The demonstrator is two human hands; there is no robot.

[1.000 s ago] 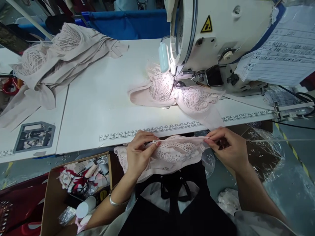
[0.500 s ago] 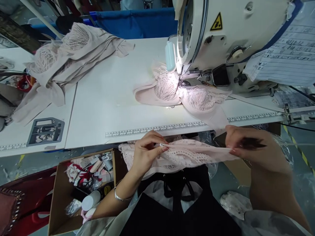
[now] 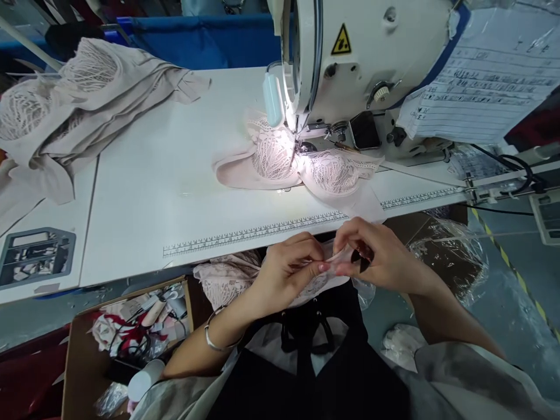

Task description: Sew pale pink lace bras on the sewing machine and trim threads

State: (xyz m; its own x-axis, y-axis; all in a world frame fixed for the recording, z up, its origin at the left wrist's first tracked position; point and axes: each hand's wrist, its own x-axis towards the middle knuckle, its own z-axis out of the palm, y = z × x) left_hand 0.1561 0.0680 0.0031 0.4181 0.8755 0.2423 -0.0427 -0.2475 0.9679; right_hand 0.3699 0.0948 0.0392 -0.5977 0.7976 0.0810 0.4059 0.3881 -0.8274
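A pale pink lace bra (image 3: pixel 227 279) hangs over my lap, below the front edge of the table. My left hand (image 3: pixel 284 271) pinches its edge between thumb and fingers. Close beside it, my right hand (image 3: pixel 376 256) grips the same fabric, fingertips almost meeting the left ones. Tucked in the right palm is a small dark pointed tool (image 3: pixel 362 261); its kind is not clear. Another pink lace bra (image 3: pixel 335 175) lies under the needle area of the lit sewing machine (image 3: pixel 350 76), one cup on each side of it.
More pink bras (image 3: pixel 94 99) are heaped on the white table (image 3: pixel 144 192) at left, near a grey tray of small parts (image 3: pixel 37 256). A printed ruler (image 3: pixel 254 233) runs along the front edge. Below stands a cardboard box (image 3: pixel 79 373) of scraps. Paper sheets (image 3: pixel 485 87) hang at right.
My right hand has come in leftward to meet my left hand, so the stretched bra edge is now bunched between them. The view has shifted somewhat to the right.
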